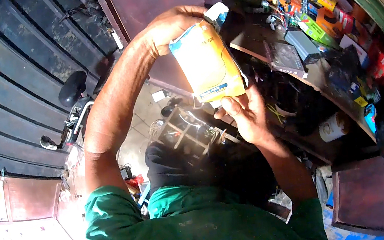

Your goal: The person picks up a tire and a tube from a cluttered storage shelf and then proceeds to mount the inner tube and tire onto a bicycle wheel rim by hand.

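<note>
A yellow box-shaped package with blue and white parts is held up in front of me, tilted. Over its top end reaches my left hand, closed on it, with most of the fingers hidden behind the package. A white and blue piece, perhaps a flap, sticks out at the top right corner. My right hand grips the lower right corner, the thumb towards me and other fingers partly out of sight. Strong light washes out some of the package's front.
On the right, a wooden shelf carries many small coloured boxes and a grey box. A white tub sits below. Beneath my hands stands a wooden frame with cables. A bicycle saddle is at left by a metal shutter.
</note>
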`<move>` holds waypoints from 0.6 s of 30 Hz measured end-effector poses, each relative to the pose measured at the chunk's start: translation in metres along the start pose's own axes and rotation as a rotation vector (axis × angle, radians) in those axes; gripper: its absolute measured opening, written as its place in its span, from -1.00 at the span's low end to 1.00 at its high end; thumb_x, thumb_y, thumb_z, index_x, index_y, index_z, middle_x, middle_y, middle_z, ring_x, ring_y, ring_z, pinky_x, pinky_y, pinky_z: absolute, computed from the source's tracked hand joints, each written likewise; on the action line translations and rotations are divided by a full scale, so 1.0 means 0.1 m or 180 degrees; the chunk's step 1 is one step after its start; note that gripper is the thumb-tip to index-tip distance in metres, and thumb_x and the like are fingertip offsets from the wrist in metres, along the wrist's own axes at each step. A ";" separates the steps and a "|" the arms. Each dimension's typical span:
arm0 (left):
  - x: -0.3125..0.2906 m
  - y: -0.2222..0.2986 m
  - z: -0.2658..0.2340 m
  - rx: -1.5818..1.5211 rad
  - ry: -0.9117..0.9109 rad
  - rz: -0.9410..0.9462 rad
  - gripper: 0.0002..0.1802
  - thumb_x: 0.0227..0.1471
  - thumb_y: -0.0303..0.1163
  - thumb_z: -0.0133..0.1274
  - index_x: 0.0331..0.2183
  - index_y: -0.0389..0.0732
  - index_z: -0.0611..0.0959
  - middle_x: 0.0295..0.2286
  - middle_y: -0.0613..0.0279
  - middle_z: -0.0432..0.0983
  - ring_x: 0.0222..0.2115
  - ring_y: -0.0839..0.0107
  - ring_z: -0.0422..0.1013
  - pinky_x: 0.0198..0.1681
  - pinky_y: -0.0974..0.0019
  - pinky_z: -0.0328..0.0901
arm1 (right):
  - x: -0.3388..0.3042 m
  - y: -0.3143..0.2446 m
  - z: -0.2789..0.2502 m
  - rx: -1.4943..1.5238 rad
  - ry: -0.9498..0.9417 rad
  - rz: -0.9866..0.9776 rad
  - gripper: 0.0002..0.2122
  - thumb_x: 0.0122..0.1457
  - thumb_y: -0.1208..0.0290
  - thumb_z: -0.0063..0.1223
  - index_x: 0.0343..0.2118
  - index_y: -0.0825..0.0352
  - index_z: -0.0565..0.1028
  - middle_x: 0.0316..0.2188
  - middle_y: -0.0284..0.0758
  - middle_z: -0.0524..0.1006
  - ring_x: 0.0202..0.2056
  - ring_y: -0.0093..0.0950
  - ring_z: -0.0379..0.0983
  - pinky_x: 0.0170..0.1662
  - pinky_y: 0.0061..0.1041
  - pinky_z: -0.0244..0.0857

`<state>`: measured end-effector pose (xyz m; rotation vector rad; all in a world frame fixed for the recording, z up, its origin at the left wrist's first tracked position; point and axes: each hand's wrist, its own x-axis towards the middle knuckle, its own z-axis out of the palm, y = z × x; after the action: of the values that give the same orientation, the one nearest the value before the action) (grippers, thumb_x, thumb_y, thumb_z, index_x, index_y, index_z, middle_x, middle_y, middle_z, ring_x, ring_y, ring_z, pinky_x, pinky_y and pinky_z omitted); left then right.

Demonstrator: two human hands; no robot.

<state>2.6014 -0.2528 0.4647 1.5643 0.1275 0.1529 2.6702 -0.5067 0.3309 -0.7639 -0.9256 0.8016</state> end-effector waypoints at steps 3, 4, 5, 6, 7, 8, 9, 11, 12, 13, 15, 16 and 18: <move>-0.08 -0.06 -0.06 -0.0004 0.0146 -0.0006 -0.77 0.26 -0.48 0.17 -0.08 -0.38 0.70 -0.28 0.17 0.73 -0.35 0.47 0.66 -0.23 0.39 0.59 | 0.02 0.05 0.02 0.0063 -0.0099 0.0061 -0.47 0.42 0.40 0.18 0.35 0.36 0.25 0.15 -0.18 0.54 -0.01 -0.47 0.59 -0.17 -0.52 0.62; -0.10 -0.10 -0.08 -0.0005 0.0167 -0.0014 -0.77 0.26 -0.48 0.17 -0.08 -0.38 0.70 -0.28 0.17 0.73 -0.35 0.47 0.66 -0.23 0.39 0.59 | 0.02 0.08 0.02 0.0093 -0.0133 0.0106 -0.47 0.42 0.41 0.17 0.36 0.35 0.24 0.15 -0.18 0.54 0.00 -0.47 0.59 -0.18 -0.52 0.62; -0.14 -0.15 -0.12 -0.0031 0.0166 -0.0046 -0.78 0.26 -0.48 0.17 -0.09 -0.38 0.70 -0.28 0.16 0.73 -0.35 0.46 0.66 -0.23 0.38 0.59 | 0.03 0.11 0.02 0.0124 -0.0169 0.0152 -0.47 0.42 0.41 0.17 0.36 0.35 0.24 0.15 -0.18 0.54 0.01 -0.47 0.58 -0.18 -0.51 0.62; -0.17 -0.17 -0.15 -0.0057 0.0167 -0.0078 -0.79 0.25 -0.48 0.17 -0.11 -0.38 0.70 -0.28 0.16 0.73 -0.34 0.46 0.66 -0.23 0.38 0.59 | 0.03 0.15 0.03 0.0140 -0.0188 0.0165 -0.47 0.42 0.41 0.17 0.36 0.35 0.24 0.15 -0.18 0.54 0.01 -0.47 0.58 -0.18 -0.51 0.62; -0.22 -0.19 -0.13 0.0001 0.0361 -0.0129 -0.82 0.24 -0.49 0.17 -0.15 -0.36 0.71 -0.31 0.16 0.72 -0.37 0.44 0.66 -0.25 0.35 0.59 | 0.03 0.19 0.03 0.0134 -0.0228 0.0192 -0.47 0.42 0.42 0.17 0.37 0.34 0.24 0.15 -0.18 0.54 0.01 -0.46 0.58 -0.18 -0.51 0.62; -0.27 -0.24 -0.14 0.0008 0.0403 -0.0138 -0.82 0.24 -0.49 0.17 -0.15 -0.36 0.71 -0.31 0.16 0.72 -0.37 0.44 0.66 -0.25 0.35 0.59 | 0.03 0.24 0.04 0.0128 -0.0268 0.0221 -0.47 0.42 0.43 0.17 0.37 0.33 0.24 0.16 -0.18 0.53 0.02 -0.46 0.58 -0.18 -0.51 0.62; -0.31 -0.32 -0.17 -0.0098 0.0475 -0.0181 -0.83 0.24 -0.49 0.18 -0.17 -0.36 0.71 -0.33 0.16 0.72 -0.38 0.43 0.66 -0.26 0.35 0.59 | 0.03 0.29 0.09 0.0198 -0.0192 0.0276 -0.46 0.42 0.44 0.17 0.37 0.33 0.24 0.14 -0.19 0.55 0.00 -0.45 0.59 -0.17 -0.52 0.61; -0.45 -0.48 -0.29 -0.0351 0.0512 -0.0253 -0.86 0.23 -0.49 0.19 -0.21 -0.36 0.72 -0.37 0.15 0.72 -0.42 0.40 0.66 -0.27 0.32 0.59 | 0.03 0.43 0.11 0.0191 -0.0286 0.0446 -0.46 0.41 0.39 0.18 0.37 0.36 0.25 0.14 -0.21 0.54 0.02 -0.46 0.57 -0.18 -0.50 0.61; -0.50 -0.60 -0.34 -0.0333 0.0651 -0.0320 -0.86 0.20 -0.49 0.21 -0.20 -0.34 0.74 -0.37 0.17 0.72 -0.43 0.44 0.64 -0.30 0.36 0.57 | 0.03 0.53 0.09 0.0129 -0.0328 0.0606 -0.45 0.41 0.35 0.19 0.37 0.38 0.25 0.15 -0.23 0.54 0.04 -0.47 0.56 -0.18 -0.47 0.62; -0.56 -0.70 -0.39 -0.0128 0.0760 -0.0422 -0.85 0.19 -0.50 0.22 -0.19 -0.32 0.75 -0.35 0.19 0.73 -0.40 0.45 0.64 -0.26 0.36 0.55 | 0.00 0.71 0.07 0.0060 -0.0281 0.0809 -0.44 0.41 0.31 0.18 0.37 0.39 0.26 0.15 -0.22 0.54 0.05 -0.46 0.56 -0.18 -0.47 0.61; -0.74 -1.08 -0.54 0.0308 0.1024 -0.0477 -0.81 0.11 -0.48 0.24 -0.19 -0.25 0.77 -0.36 0.29 0.72 -0.41 0.51 0.59 -0.30 0.37 0.51 | 0.01 1.03 0.05 -0.0226 -0.0484 0.1453 -0.33 0.37 0.23 0.21 0.42 0.39 0.20 0.20 -0.21 0.52 0.09 -0.42 0.55 -0.12 -0.40 0.60; -0.81 -1.31 -0.60 -0.0103 0.0997 -0.0425 -0.81 0.11 -0.50 0.24 -0.19 -0.24 0.77 -0.35 0.30 0.71 -0.39 0.53 0.57 -0.26 0.38 0.49 | -0.01 1.16 0.13 -0.0100 -0.0237 0.1428 -0.30 0.35 0.22 0.22 0.43 0.40 0.19 0.21 -0.21 0.51 0.12 -0.39 0.53 0.03 -0.32 0.53; -0.99 -1.67 -0.78 -0.0234 0.1067 -0.0509 -0.80 0.10 -0.51 0.24 -0.18 -0.23 0.77 -0.35 0.32 0.71 -0.35 0.53 0.57 -0.21 0.37 0.48 | 0.01 1.56 0.31 -0.0210 0.0098 0.1194 -0.32 0.33 0.23 0.20 0.41 0.42 0.23 0.20 -0.21 0.50 0.19 -0.34 0.47 0.29 -0.22 0.35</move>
<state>2.4925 -0.1941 0.2961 1.4385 0.5033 0.2899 2.6036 -0.4237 0.2132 -1.0224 -0.7937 1.0866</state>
